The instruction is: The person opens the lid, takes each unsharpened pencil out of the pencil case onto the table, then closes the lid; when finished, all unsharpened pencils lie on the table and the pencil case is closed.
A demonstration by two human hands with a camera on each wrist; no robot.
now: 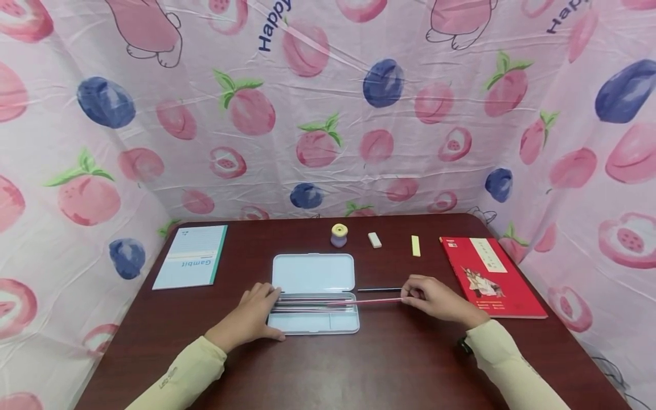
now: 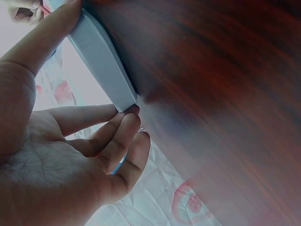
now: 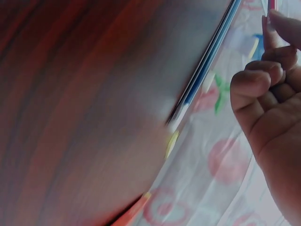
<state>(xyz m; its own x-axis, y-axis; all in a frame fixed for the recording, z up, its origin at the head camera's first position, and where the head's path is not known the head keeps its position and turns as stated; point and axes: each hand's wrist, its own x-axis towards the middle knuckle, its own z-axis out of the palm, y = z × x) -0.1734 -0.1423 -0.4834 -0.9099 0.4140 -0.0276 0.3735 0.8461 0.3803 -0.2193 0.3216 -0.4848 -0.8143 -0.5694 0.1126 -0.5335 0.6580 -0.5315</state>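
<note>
Thin red stick (image 1: 376, 300) pinched by the fingers of the right hand (image 1: 431, 296).
It reaches left from them over the open pale case (image 1: 304, 323); the left hand (image 1: 247, 318) touches that case's left end, fingers spread.

Your right grip (image 3: 275, 101) is to the right of the blue stick (image 3: 207, 56), apart from it; you pinch a red stick (image 3: 272, 5) between thumb and finger above the other fingers, which are bent. The blue stick slants along the table (image 3: 94, 94), its lower end whitish, a thin dark line beside it. Just beyond that whitish end you have a yellow strip (image 3: 172, 144), and farther past it an orange-red thing (image 3: 131, 212), cut off by the frame. To the blue stick's right you see a small, blurred white block (image 3: 208, 81) and, behind, cloth (image 3: 197, 174) printed with pink fruit and green leaves.
</note>
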